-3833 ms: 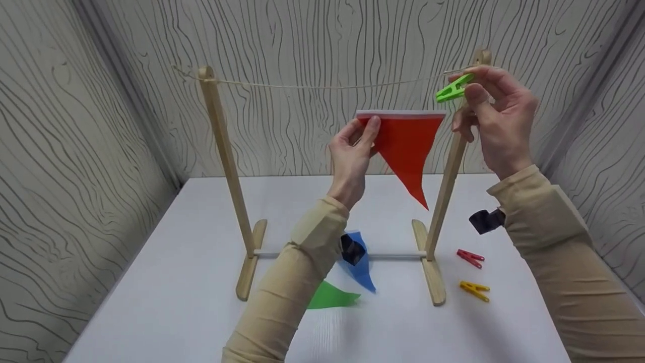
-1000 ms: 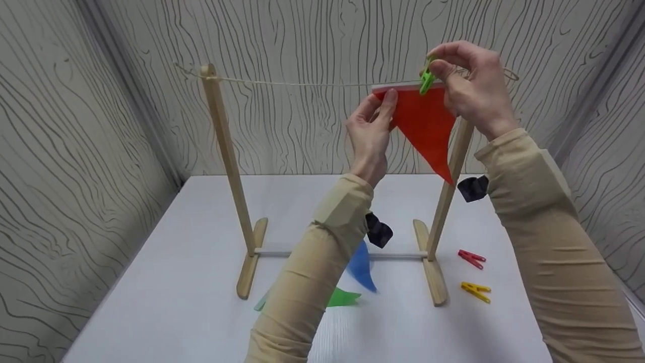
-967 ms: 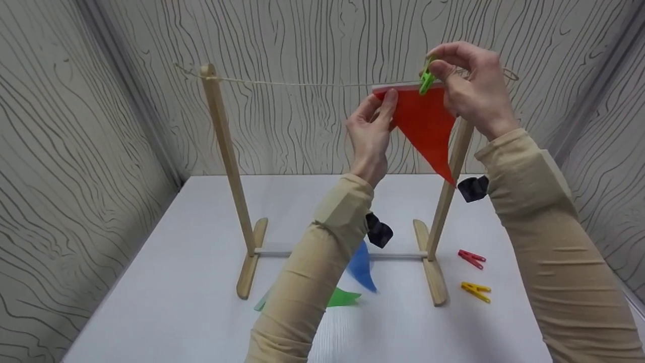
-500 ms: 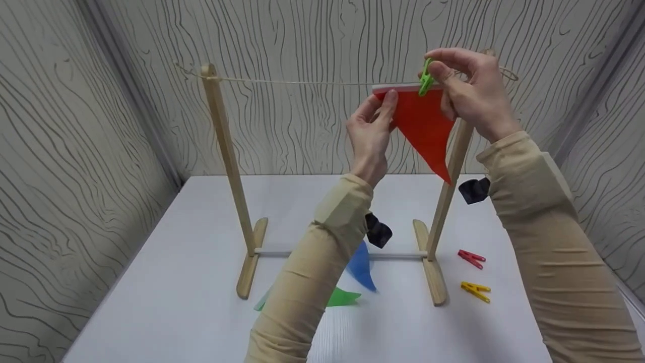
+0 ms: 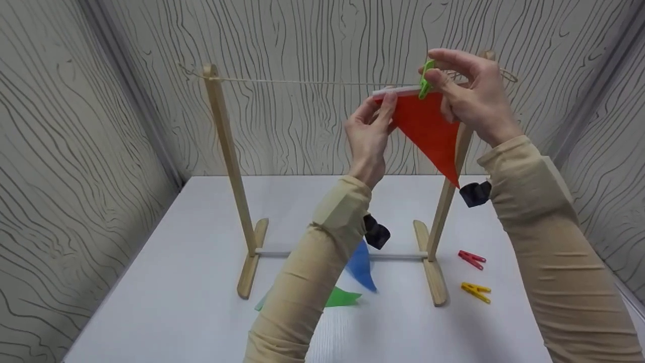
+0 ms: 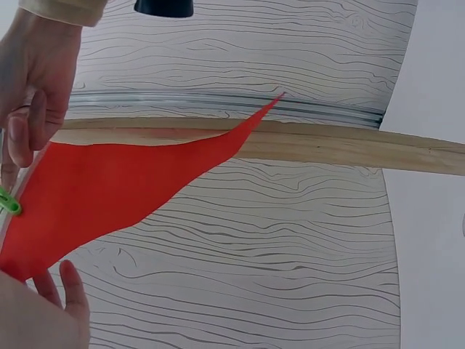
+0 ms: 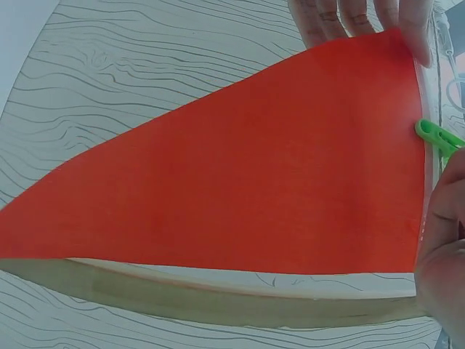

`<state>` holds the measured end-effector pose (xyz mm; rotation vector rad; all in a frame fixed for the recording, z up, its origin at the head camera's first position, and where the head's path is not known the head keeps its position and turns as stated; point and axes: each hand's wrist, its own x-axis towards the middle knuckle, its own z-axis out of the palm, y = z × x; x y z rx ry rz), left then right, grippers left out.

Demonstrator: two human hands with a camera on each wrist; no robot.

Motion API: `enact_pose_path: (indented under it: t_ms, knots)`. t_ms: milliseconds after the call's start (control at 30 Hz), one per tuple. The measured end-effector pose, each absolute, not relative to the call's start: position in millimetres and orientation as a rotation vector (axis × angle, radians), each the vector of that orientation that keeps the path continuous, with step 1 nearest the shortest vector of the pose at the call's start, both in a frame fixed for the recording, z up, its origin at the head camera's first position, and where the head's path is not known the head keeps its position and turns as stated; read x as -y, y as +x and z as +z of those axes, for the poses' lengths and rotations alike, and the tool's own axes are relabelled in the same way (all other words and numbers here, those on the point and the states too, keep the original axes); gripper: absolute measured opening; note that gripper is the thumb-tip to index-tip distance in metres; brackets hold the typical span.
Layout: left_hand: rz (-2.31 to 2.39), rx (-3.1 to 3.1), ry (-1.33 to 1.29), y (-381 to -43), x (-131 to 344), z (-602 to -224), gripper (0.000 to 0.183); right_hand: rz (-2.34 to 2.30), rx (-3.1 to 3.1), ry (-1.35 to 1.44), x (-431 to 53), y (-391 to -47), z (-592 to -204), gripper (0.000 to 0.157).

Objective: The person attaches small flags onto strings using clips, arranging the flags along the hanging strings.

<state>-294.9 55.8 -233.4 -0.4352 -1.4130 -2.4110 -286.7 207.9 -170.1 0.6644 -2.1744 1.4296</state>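
Note:
A red triangular pennant [image 5: 428,131] with a white top band hangs point-down at the string [image 5: 302,81], near the right post. My left hand [image 5: 369,136] pinches its upper left corner between thumb and fingers. With thumb and fingertips my right hand [image 5: 478,98] holds a light green clothespin [image 5: 427,80], whose tips sit over the white band. The right wrist view shows the clothespin [image 7: 436,134] across the band at the pennant's upper edge [image 7: 423,182]. Part of the pennant's top right corner is hidden behind the right hand.
Wooden posts stand left [image 5: 227,151] and right [image 5: 448,201], joined by a low white rod [image 5: 398,256]. On the white table [image 5: 166,282] lie a blue pennant [image 5: 362,267], a green pennant [image 5: 342,298], a red clothespin [image 5: 471,259] and a yellow clothespin [image 5: 475,292].
Since the earliest frame, both hands and the pennant have risen to the string, and the green clothespin has come onto the band. Over the last second the band's left end dipped slightly.

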Motion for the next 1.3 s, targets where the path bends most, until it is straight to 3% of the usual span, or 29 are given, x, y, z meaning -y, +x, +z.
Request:
enact_pose_path:
  t_ms: [500, 1300]
  knots:
    - [-2.423, 1.448, -0.401, -296.5, -48.0, -240.2, 0.043, 1.394, 2.148, 0.667, -212.4, -289.6, -176.4, 0.052]
    - [-2.291, 1.642, -0.367, -286.1, -25.8, -271.0, 0.046, 1.371, 1.869, 0.761, -213.8, -284.2, -204.2, 0.048]
